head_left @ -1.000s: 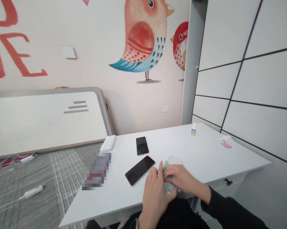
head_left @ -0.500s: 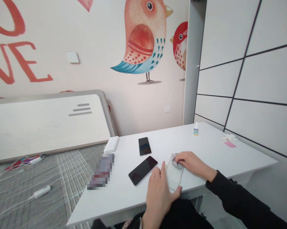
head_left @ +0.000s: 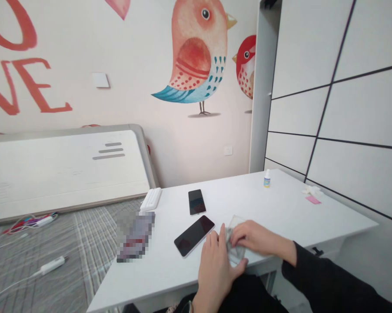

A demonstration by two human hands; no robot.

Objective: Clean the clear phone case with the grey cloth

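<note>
At the near edge of the white table (head_left: pixel 244 195), a clear, flat sheet (head_left: pixel 236 255) lies between the two hands that I watch from far away through the head camera. The left hand (head_left: pixel 215 263) is down along the sheet's left side. Its fingers are mostly close together, and its thumb sticks out wide by the near corner. I think it sits there to stop the sheet from sliding, but I cannot tell how hard it presses. The right hand (head_left: pixel 253 237) is over the sheet, with its fingers bent and bunched on a grey cloth (head_left: pixel 229 234); they seem to pinch it, though the tips are partly hidden.

Just left of the left hand, a dark phone (head_left: pixel 194 236) lies flat and slanted, with a second phone (head_left: pixel 196 201) behind it. Maybe they lie there to be easy to reach. The little bottle (head_left: pixel 267 179) stands upright at the far side, maybe so the busy hands do not bump it.

Its label has blue and yellow, but the words are too small for me to read. I see no brand on the phones. On the wall (head_left: pixel 124 48), big red letters (head_left: pixel 34 85) show a V and an E, and a round letter above is cut off, maybe an O
</note>
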